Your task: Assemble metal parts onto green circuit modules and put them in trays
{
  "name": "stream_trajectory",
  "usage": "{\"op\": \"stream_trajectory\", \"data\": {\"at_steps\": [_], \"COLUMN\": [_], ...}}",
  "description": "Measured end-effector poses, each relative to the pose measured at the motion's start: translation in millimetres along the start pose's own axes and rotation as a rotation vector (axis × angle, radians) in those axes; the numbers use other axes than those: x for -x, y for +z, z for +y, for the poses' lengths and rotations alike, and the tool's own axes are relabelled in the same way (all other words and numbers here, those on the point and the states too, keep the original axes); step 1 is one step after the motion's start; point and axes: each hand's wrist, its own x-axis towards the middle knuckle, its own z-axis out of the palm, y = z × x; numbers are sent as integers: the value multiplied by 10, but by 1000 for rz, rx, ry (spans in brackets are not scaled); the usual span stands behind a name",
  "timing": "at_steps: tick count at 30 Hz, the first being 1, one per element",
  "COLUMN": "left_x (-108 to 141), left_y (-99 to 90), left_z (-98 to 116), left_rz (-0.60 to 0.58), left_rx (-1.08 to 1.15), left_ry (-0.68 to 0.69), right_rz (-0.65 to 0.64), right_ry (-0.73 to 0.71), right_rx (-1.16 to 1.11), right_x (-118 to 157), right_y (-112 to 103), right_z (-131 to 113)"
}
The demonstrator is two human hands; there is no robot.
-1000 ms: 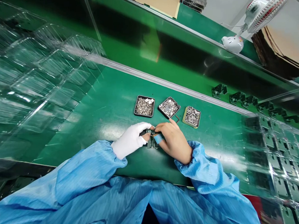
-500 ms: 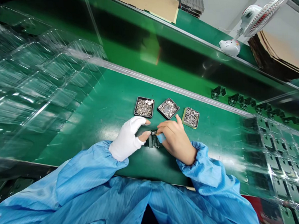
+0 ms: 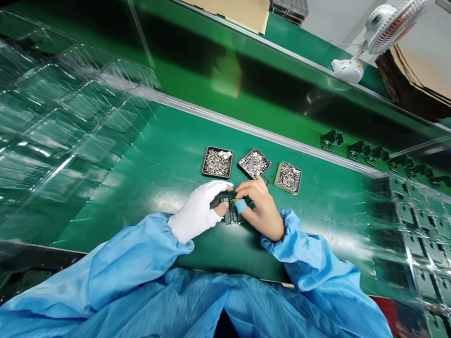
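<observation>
The small part [image 3: 233, 217] — dark green, boxy, ridged; fingers [image 3: 221, 208] partly cover it.

The left hand [image 3: 195, 212] and right hand [image 3: 261, 208] hide portions of the small dark assembly [image 3: 233, 218] between them, whose finer details are too small to tell. Clear trays [image 3: 53, 127] run off the left edge, blurred, and the metal pieces [image 3: 216, 163] in the black-rimmed dish [image 3: 217, 177] are too tiny to tell apart
</observation>
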Motion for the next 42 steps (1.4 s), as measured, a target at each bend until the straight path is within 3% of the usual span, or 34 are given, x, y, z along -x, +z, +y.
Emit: {"op": "stream_trajectory", "data": {"at_steps": [4, 23, 29, 36, 39, 42], "left_x": [-2, -51, -86, -75, -24, 21], "left_y": [44, 70, 132, 90, -60, -240], "left_z": [-75, -36, 32, 92, 29, -37], "left_rz": [-182, -169, -118, 25, 157, 182], "left_rx": [167, 257, 274, 47, 127, 158], "left_ry": [-186, -271, -362, -249, -270, -343], "right_rz": [-17, -16, -12, 7, 132, -44], "right_ry": [-9, 16, 258, 301, 221, -18], "right_rx": [32, -29, -583, -704, -627, -306], "right_x": [11, 46, 81, 87, 180, 300], "right_y": [70, 140, 231, 270, 203, 129], "right_z": [62, 74, 170, 292, 293, 207]}}
